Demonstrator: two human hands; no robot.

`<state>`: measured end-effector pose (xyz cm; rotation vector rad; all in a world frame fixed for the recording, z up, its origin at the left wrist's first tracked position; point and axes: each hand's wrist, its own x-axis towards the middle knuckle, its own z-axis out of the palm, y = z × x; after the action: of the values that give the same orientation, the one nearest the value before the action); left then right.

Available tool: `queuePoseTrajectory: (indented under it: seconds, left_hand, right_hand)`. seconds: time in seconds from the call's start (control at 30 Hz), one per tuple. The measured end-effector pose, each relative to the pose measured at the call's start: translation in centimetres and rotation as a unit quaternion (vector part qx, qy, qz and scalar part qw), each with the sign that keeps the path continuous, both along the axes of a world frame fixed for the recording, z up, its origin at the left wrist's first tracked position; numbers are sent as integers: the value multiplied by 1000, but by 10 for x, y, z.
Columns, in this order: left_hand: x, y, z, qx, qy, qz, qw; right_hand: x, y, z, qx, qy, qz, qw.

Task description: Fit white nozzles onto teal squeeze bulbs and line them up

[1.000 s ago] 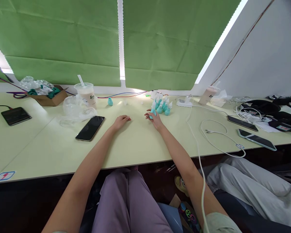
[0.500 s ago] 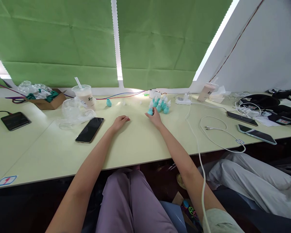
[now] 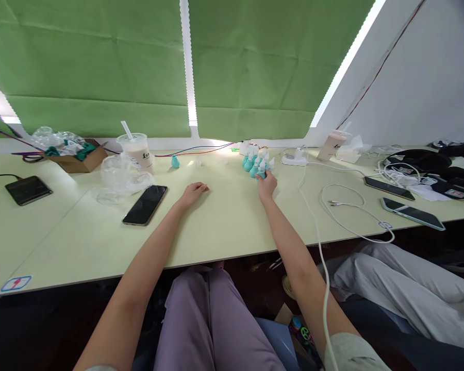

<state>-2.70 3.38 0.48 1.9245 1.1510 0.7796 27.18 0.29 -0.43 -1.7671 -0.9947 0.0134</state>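
Head view from where I stand: the teal bottles [image 3: 249, 165] with pale pointed tips stand bunched on the far part of the table [image 3: 224, 226], right of the middle and left of the power strip [image 3: 293, 159]. The right hand [image 3: 266, 180] is at the near right edge of that bunch, thumb and fingers bent around a bottle there; I can't tell how firmly they press, as the hand hides much of it. The left hand [image 3: 194, 194] rests on the table, fingers loosely curled, right of the phone [image 3: 145, 205]; nothing shows in it, though its palm is hidden.

Each bottle looks light to me, probably smooth plastic that may give a little and slip in damp fingers. I'd take it by the round body, low down, since the slim tip seems the weaker part. Packed this close, the neighbours could topple from a careless knuckle. One tipless bottle [image 3: 175, 162] stands apart, far left of the bunch.
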Motion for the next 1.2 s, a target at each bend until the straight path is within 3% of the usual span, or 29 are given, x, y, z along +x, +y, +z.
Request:
queuePoseTrajectory:
  seconds: [0.37,0.5,0.87,1.2]
  left_hand:
    - [0,2,-2,5,0,-2,1000]
    - [0,3,-2,9,9,-4,1000]
    - [0,2,-3,17,25,-6,1000]
    - [0,2,-2,18,24,-7,1000]
  right_hand:
    - [-2,3,0,21,65,75,995]
    - [-3,6,-4,-9,69,107,992]
    - [8,10,-12,-75,-84,158,981]
    - [4,-1,-6,-125,-100,101,982]
